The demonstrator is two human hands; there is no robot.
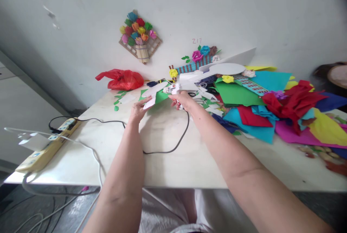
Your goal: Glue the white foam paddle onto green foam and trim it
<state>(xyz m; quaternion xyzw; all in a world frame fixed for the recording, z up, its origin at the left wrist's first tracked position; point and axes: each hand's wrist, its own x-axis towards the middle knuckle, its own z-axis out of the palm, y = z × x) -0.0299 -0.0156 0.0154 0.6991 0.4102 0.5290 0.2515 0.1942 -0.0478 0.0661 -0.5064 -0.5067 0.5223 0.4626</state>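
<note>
My left hand pinches a white card piece over the middle back of the table. Under it lies a sheet of green paper, partly covered. In my right hand is a white glue gun, its black cord looping down across the table. A white paper flower sits near the gun's front; whether they touch I cannot tell. Scissors with dark handles lie just behind the card.
A yellow power strip with plugs and cables stands at the left edge. Behind my left hand are a red plastic bag and green paper leaves. Coloured paper and scraps pile up on the right. Flower crafts rest against the wall.
</note>
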